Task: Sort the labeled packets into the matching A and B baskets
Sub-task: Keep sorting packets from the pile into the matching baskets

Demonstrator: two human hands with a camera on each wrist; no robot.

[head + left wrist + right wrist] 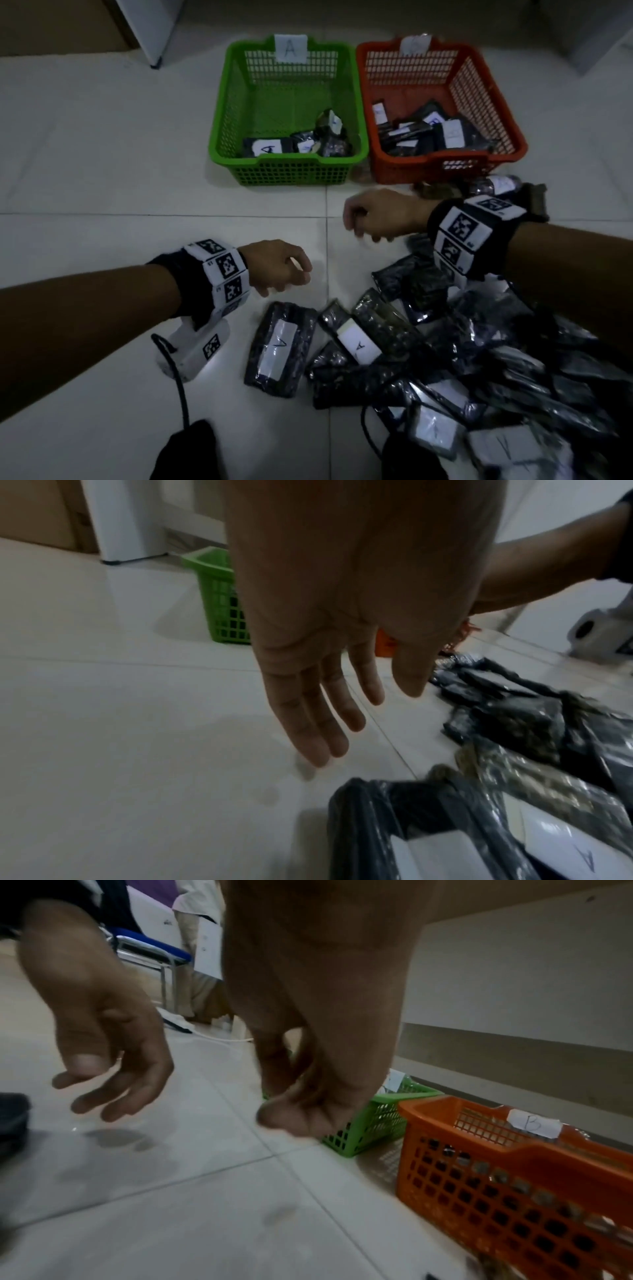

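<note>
**Both hands empty over the floor, packets unsorted**

Left hand [277, 265]: held above the tile, fingers [310, 723] straight and slack, pointing down, a little apart. Holds nothing, touches nothing. The right wrist view shows the same: fingers loose, tips clear of the floor [102, 171].

Right hand [380, 216]: in front of the orange basket, fingers curled in toward the palm, thumb tucked. Nothing visible in it; the wrist view is blurred at the fingertips [294, 1121], so a small pinch can't be ruled out.

Nearest packet [279, 349]: lies flat on the tile just below the left hand, not touched. Long axis runs roughly away from the person, slightly tilted; white label up, reads "A". Second packet [356, 337] just right of it, label "A" up, long axis angled to the far left, resting on the edge of the pile.

Pile [479, 359]: dark packets heaped at right under the right forearm, overlapping; count can't be told. A few more white labels face up at the near edge.

Baskets: two, side by side, touching. Green basket [219, 137] tagged "A", about four packets in its near right corner. Orange basket [513, 137] tagged "B" in the wrist view, holds more, about six, exact count unclear. One more packet lies on the floor just in front of the orange basket.
</note>
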